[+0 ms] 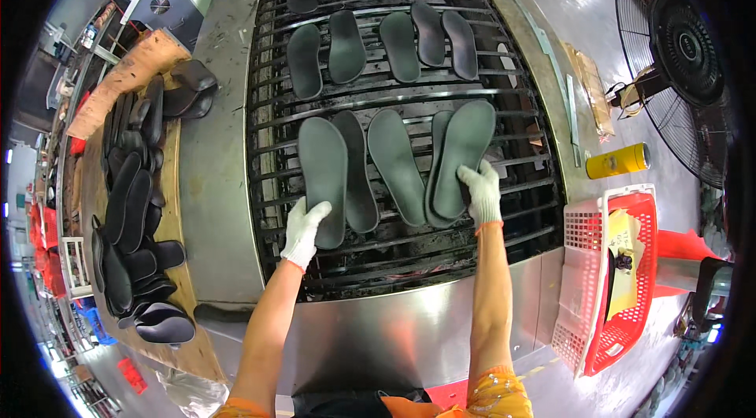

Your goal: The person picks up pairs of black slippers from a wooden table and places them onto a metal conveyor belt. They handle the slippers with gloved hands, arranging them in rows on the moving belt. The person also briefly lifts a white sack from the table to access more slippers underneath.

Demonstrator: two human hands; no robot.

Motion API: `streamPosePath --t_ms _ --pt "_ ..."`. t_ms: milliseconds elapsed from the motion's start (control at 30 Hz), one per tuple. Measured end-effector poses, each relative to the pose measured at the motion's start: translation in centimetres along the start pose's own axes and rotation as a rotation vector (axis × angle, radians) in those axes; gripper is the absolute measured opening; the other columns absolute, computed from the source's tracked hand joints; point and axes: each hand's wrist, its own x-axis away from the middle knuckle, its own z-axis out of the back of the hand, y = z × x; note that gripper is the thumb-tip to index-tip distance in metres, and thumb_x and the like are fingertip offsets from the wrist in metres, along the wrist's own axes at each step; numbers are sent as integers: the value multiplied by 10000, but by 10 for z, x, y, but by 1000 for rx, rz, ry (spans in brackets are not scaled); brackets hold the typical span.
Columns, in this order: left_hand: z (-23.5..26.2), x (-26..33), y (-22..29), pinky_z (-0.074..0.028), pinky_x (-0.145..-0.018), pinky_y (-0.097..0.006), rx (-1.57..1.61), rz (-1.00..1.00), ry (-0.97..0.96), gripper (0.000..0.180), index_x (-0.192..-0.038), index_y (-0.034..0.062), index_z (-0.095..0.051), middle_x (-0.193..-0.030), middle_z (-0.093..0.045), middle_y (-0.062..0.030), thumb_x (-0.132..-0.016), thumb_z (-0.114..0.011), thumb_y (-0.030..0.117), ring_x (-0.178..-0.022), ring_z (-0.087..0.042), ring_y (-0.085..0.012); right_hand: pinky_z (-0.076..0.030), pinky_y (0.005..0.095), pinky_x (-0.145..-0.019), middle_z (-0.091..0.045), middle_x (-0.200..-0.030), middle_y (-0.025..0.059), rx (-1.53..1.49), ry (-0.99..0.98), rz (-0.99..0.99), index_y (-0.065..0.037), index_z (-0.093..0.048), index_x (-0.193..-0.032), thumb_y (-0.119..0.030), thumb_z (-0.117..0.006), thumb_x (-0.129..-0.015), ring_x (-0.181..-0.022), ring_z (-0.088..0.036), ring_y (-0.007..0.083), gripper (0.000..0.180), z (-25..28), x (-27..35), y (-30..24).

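My left hand [302,234], in a white knit glove, grips the lower end of a dark shoe insole [322,170], thumb on its face. In a matching glove, my right hand [483,196] holds another insole [469,134] by its right edge, thumb on top. That one partly covers a second insole [438,209] beneath it. Between my hands lie two more, a narrow-looking insole [356,174] and a wider insole [394,158]. All of them are over a black slatted conveyor [429,260].
Farther up the conveyor lie more rows of insoles [400,46]. At left, dark insoles pile on a wooden board [185,292]. To the right are a red-and-white plastic basket [579,284], a yellow bottle [618,161] and a black fan [685,48]. A metal edge [378,323] runs in front of me.
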Motion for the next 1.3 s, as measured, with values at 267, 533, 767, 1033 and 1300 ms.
streamPosePath --t_ms 267,533,767,1033,1300 --pt "6 -10 -18 -485 -939 -359 36 -13 116 377 -1227 -18 -620 -1184 -666 -117 -901 -659 165 -1027 -625 -203 -497 470 -883 -703 -1051 220 884 335 171 -37 -667 -1083 -285 -684 -768 -1037 -649 423 401 21 -32 -29" --pt "16 -15 -38 -490 -940 -358 -168 -84 230 388 -1218 -23 -632 -1151 -695 -146 -870 -668 144 -1049 -641 -214 -465 485 -992 -643 -1204 261 1099 402 278 -15 -615 -1238 -177 -583 -820 -1146 -590 440 450 53 -44 -25" --pt "21 38 -17 -522 -971 -351 -375 -114 229 434 -1303 27 -588 -1187 -705 -116 -886 -664 116 -1102 -669 -213 -414 460 -1059 -558 -1305 236 1085 210 691 -1 -561 -1296 -98 -664 -842 -1235 -507 415 475 -17 69 27" --pt "108 172 -37 -536 -951 -337 -166 -97 328 326 -1201 13 -663 -1123 -728 -110 -892 -697 110 -1056 -688 -198 -434 507 -1035 -512 -1318 271 887 -582 815 39 -523 -1317 -125 -717 -847 -1224 -498 426 534 -153 262 59" --pt "270 246 -83 -532 -912 -328 -38 -247 1091 438 -1229 30 -629 -1129 -688 -123 -802 -724 47 -1012 -668 -211 -445 541 -987 -448 -1408 248 1282 -1064 893 -84 -387 -1456 -342 -867 -680 -1226 -485 429 948 -285 381 80"
